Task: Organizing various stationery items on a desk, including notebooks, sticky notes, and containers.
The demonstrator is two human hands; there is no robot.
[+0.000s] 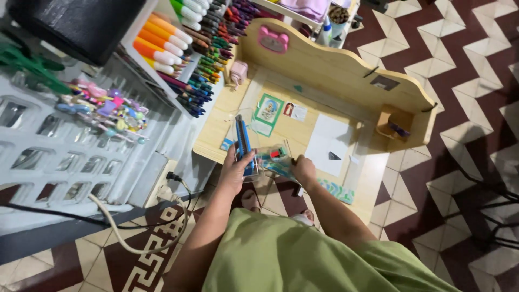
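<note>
Overhead, the head camera looked down on a small pale wooden desk [335, 70] with a curved raised back, standing on a floor of maroon and cream zigzag tiles [459, 48]. The person's left hand [236, 170] was closed around a slim blue rectangular box [243, 143], gripping its near end while the far end pointed up the desk towards a green-bordered picture card [266, 113]. The right hand [304, 170] was curled shut on the edge of a clear plastic packet with colourful small items inside [273, 158]. The two hands sat near each other at the front edge of the desk, with the packet spanning the gap between them and touching the blue box; whether the left fingers also pinched the packet could not be told.

Farther up the desk lay a white sheet of paper [330, 141] to the right of the packet, and a smaller card [294, 111] just beside the green-bordered one. A pink cat-shaped ornament [273, 39] was fixed to the desk's back, and a small pink boxy object [238, 72] stood near the left corner. Left of the desk, a white rack held rows of coloured marker pens [189, 48], with a cluster of decorated pens [102, 111] lower down on a white plastic lattice panel [59, 157]. The person wore a light green garment [303, 257].
</note>
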